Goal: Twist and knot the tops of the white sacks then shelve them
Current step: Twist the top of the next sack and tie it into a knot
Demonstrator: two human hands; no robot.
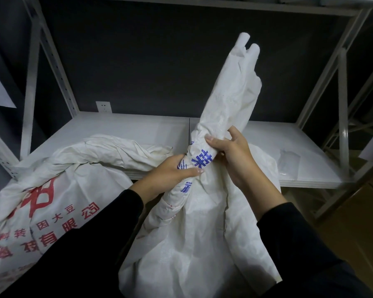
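A white woven sack [194, 244] with blue print stands in front of me. Its top is gathered into a twisted neck [230, 100] that rises up and to the right. My left hand [170, 173] grips the lower part of the neck from the left. My right hand [228, 153] is wrapped round the neck just above it, thumb across the front. A second white sack [52, 201] with red print lies at the left, its twisted top [108, 147] resting on the white shelf [138, 127].
The white metal rack has grey uprights at the left [33, 67] and right [342, 100] and another shelf board [202, 5] overhead. A wall socket [103, 106] sits behind the shelf. A small clear bag [288, 162] lies on the shelf at the right.
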